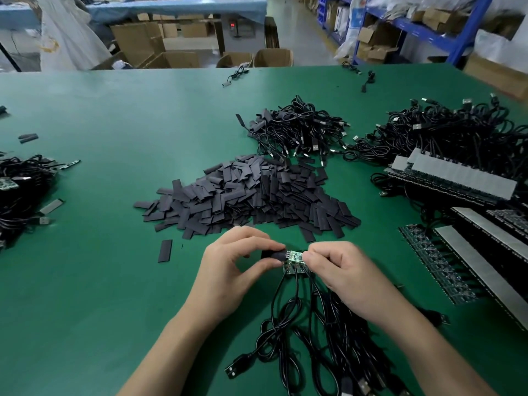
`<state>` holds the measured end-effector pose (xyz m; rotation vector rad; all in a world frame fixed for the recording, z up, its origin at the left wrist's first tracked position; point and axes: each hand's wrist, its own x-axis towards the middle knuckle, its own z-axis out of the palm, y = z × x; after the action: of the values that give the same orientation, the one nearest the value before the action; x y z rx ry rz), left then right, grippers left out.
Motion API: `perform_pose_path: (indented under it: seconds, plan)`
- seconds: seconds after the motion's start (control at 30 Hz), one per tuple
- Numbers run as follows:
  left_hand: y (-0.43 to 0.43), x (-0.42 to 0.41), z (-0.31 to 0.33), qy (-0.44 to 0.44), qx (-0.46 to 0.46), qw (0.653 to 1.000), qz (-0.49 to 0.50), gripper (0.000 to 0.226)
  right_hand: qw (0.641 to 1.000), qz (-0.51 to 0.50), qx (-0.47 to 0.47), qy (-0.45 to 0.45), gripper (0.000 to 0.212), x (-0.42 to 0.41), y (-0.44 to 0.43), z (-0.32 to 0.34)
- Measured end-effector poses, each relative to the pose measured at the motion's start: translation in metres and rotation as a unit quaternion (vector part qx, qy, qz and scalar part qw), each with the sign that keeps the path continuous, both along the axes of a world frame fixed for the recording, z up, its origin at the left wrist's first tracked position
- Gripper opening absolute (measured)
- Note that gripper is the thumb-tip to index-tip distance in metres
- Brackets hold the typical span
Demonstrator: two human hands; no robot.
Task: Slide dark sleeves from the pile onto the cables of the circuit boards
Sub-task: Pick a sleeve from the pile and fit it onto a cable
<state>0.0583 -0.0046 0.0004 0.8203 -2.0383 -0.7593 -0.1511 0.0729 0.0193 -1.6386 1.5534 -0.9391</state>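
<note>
A large pile of flat dark sleeves [251, 198] lies in the middle of the green table [100, 252]. Just in front of it, my left hand [231, 270] pinches one dark sleeve [273, 255] between thumb and fingers, its open end touching a small green circuit board [294, 256]. My right hand [345, 270] pinches the board's other end. More small boards sit under it, and their black USB cables [288, 318] trail toward me.
A heap of sleeved cables [297, 130] lies behind the sleeve pile. Rows of circuit boards with grey strips [463, 184] and tangled cables fill the right side. Another cable heap [20, 190] sits at the left edge. One loose sleeve [165, 250] lies left of my hands.
</note>
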Motion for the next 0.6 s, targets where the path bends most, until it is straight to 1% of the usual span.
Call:
perform_pose_path:
  seconds: [0.07,0.17,0.23,0.3,0.47,0.6]
  plan:
    - [-0.0015,0.0018,-0.0002,0.013,0.019,1.000,-0.005,0.019,1.000,0.001,0.001,0.005,0.053,-0.0005,-0.0001,0.0003]
    - [-0.0017,0.0014,-0.0003,0.028,0.069,0.997,-0.020,0.020,1.000,0.007,0.006,0.006,0.054,-0.0005,-0.0002,0.0007]
    - [-0.0015,0.0006,-0.0006,0.023,0.077,0.996,-0.026,0.019,1.000,0.012,0.009,0.003,0.054,-0.0002,-0.0002,0.0008]
    - [-0.0013,0.0013,-0.0004,0.008,0.054,0.998,-0.025,0.019,1.000,0.013,0.011,0.003,0.053,0.0001,-0.0003,0.0006]
    - [-0.0014,0.0038,0.0031,-0.054,-0.063,0.996,-0.019,0.020,1.000,0.017,0.010,0.022,0.049,0.0008,0.0011,-0.0005]
    - [-0.0015,0.0040,0.0046,-0.067,-0.080,0.994,-0.017,0.021,0.999,0.025,0.021,0.016,0.050,-0.0003,0.0006,-0.0014]
